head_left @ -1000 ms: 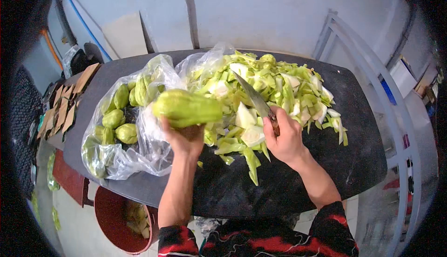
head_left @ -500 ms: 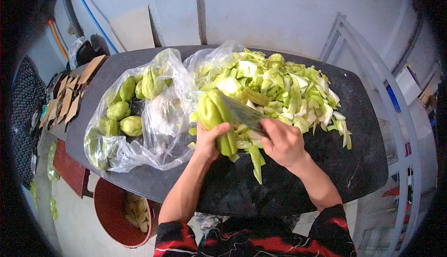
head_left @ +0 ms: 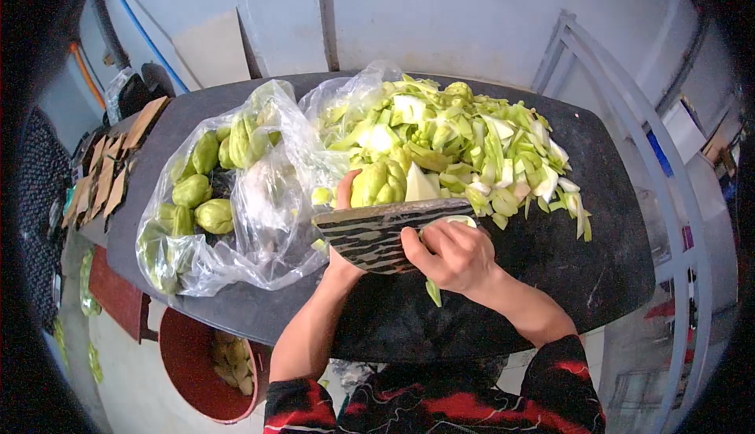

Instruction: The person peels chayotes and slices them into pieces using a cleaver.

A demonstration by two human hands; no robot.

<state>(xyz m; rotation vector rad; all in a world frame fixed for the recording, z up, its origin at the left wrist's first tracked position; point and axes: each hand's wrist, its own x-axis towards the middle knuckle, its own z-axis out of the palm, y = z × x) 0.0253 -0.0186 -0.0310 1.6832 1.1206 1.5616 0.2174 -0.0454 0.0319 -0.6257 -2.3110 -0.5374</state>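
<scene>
My left hand (head_left: pixel 344 265) grips a green chayote (head_left: pixel 379 182), with a finger showing at its left side; the knife hides much of that hand. My right hand (head_left: pixel 454 253) is closed around the handle of a knife (head_left: pixel 370 237). The broad, dark-patterned blade lies across the near side of the chayote, edge contact hidden. Just beyond is a heap of cut green and white pieces (head_left: pixel 503 151). To the left, a clear plastic bag (head_left: pixel 271 261) holds several whole chayotes (head_left: pixel 191 191).
The dark table (head_left: pixel 598 269) stands against a pale wall. A red bin (head_left: pixel 177 379) with pale pieces inside is on the floor at lower left. Torn cardboard strips (head_left: pixel 106 174) lie at the left. A grey metal rail (head_left: pixel 657 143) rises at the right.
The chayote went from lying sideways above my left hand to tilted upright near the heap's front. My right hand moved left and turned the knife, its blade now broadside across the chayote.
</scene>
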